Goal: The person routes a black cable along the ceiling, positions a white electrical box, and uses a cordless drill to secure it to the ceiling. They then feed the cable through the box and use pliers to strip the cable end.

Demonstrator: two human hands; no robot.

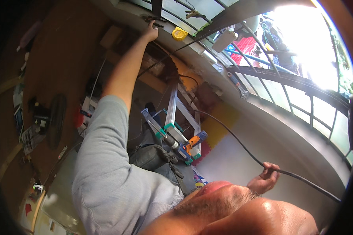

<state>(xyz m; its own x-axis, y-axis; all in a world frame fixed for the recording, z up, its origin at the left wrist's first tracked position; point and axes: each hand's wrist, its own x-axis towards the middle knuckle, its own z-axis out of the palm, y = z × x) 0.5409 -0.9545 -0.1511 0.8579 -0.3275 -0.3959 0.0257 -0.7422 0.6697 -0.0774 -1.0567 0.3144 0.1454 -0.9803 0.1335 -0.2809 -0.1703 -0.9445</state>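
My left hand (150, 33) reaches far up to the window ledge, index finger stretched out. Its fingertips are at a dark-handled hand tool, probably pliers (157, 24), and seem to touch it. Beside that tool on the ledge sits a yellow tape measure (179, 34). At the lower right, the fingers of my right hand (264, 178) are wrapped round a black cable (302, 179). From there the cable curves up and left, past the ladder, toward the wall under the ledge. Its other end runs off to the right.
An aluminium stepladder (171, 105) with green fittings stands ahead, holding a drill (171, 141) and an orange-and-blue tool (196, 141). An adjustable wrench (242, 91) lies farther along the ledge. Metal window bars (278, 78) line the right. A dark pouch (148, 156) is at my waist.
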